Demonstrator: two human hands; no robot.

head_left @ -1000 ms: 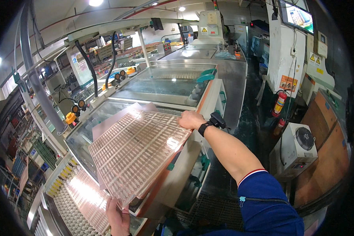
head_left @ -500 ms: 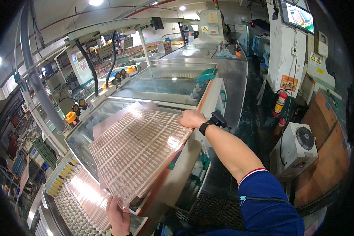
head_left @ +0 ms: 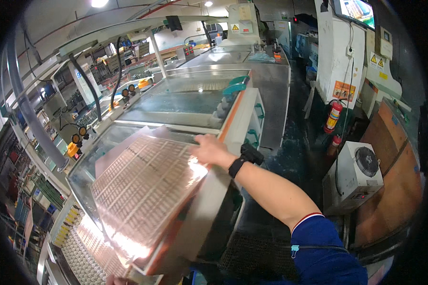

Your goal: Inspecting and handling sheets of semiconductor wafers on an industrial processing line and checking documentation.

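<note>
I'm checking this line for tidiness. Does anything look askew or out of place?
Mildly, yes: the patterned panel sits askew over plain pinkish sheets, whose edges stick out unevenly past its upper-left side. Farther back, what looks like a crumpled light-blue cloth lies loose on the metal cover.

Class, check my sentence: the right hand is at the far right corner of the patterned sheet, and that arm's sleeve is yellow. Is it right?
Not quite: the head view shows that the sleeve is blue, not yellow. The right hand is indeed at the far right corner of the patterned sheet.
</note>
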